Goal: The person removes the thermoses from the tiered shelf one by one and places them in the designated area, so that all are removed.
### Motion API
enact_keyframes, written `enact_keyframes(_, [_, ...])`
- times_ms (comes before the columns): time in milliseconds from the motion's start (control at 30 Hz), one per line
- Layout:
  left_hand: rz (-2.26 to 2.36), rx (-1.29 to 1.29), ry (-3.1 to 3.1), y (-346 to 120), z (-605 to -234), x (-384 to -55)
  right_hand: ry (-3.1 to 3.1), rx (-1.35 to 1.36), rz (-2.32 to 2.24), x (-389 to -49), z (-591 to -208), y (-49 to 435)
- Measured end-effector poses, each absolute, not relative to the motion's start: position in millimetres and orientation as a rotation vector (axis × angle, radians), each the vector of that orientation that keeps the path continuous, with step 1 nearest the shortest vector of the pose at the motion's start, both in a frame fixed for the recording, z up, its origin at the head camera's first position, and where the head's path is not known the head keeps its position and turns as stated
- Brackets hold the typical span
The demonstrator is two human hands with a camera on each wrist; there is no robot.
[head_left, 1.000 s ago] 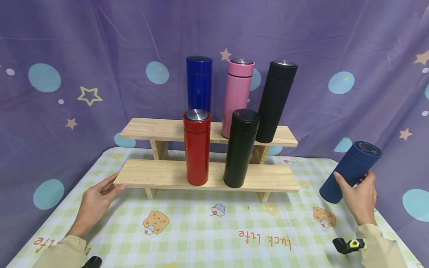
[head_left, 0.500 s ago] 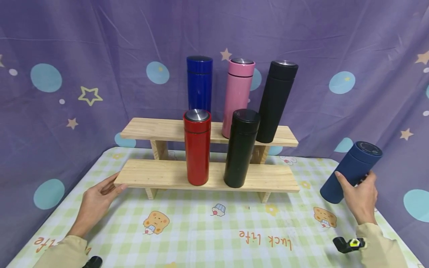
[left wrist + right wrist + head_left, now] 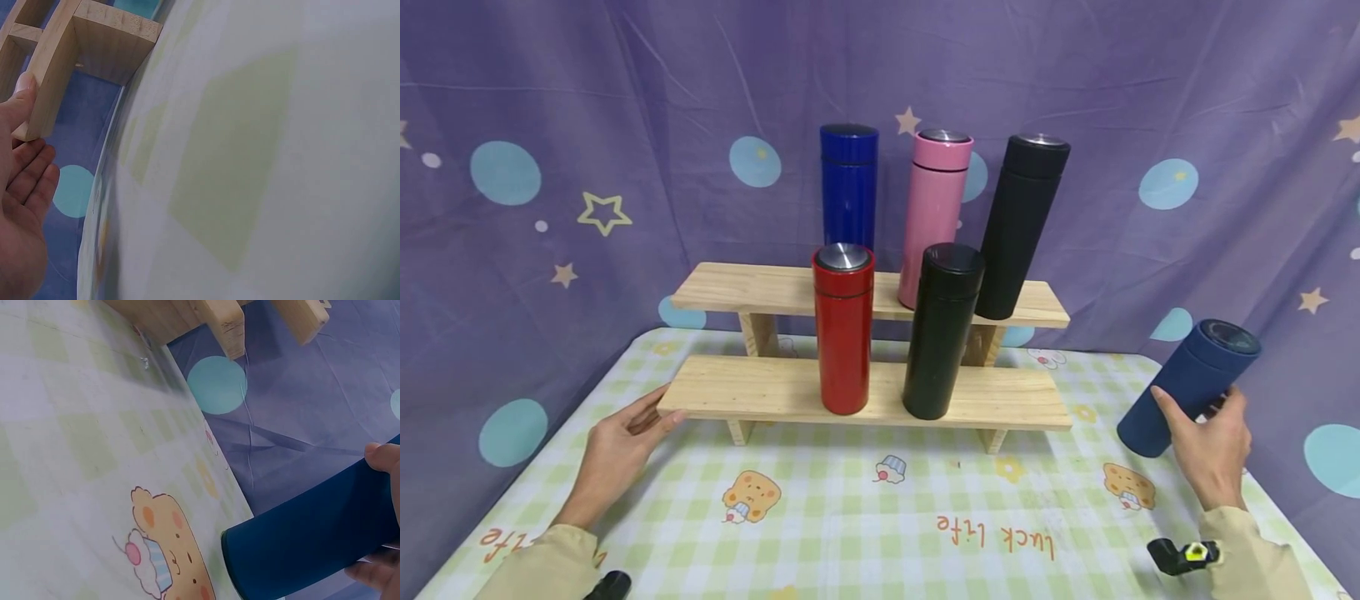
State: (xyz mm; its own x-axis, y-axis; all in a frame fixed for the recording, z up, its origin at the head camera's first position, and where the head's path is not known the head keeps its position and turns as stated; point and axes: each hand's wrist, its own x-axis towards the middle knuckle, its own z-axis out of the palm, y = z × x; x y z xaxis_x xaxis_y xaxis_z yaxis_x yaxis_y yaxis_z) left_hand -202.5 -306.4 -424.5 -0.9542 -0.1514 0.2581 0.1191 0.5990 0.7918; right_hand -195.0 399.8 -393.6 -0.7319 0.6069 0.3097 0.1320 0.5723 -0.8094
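At the right end of the table, my right hand grips a navy blue thermos flask round its body. It leans to the right in the head view; the right wrist view shows its lower part close to the cloth, and I cannot tell whether it touches. My left hand holds the left end of a two-tier wooden shelf, thumb on the lower board's front edge. A red thermos and a black thermos stand on that lower board.
On the upper board stand a bright blue thermos, a pink thermos and another black thermos. A green-checked tablecloth covers the table. Behind it hangs a purple patterned curtain.
The navy thermos's top has tipped very slightly to the right with my right hand. My left hand stays at the shelf end, and the other thermoses keep their places.
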Motion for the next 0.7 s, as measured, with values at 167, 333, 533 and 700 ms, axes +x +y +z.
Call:
enact_keyframes(167, [-1.279, 0.025, -2.537, -306, -423, -202, -2.224, -0.577, 1.043, -193, -392, 399])
enact_keyframes(333, [-1.263, 0.039, -2.545, -306, -424, -203, -2.221, -0.565, 0.978, -191, -386, 394])
enact_keyframes(533, [-1.278, 0.049, -2.551, -306, -424, -204, -2.224, -0.54, 0.955, -187, -377, 388])
enact_keyframes(700, [-1.265, 0.054, -2.554, -306, -424, -203, -2.219, -0.52, 0.957, -184, -367, 380])
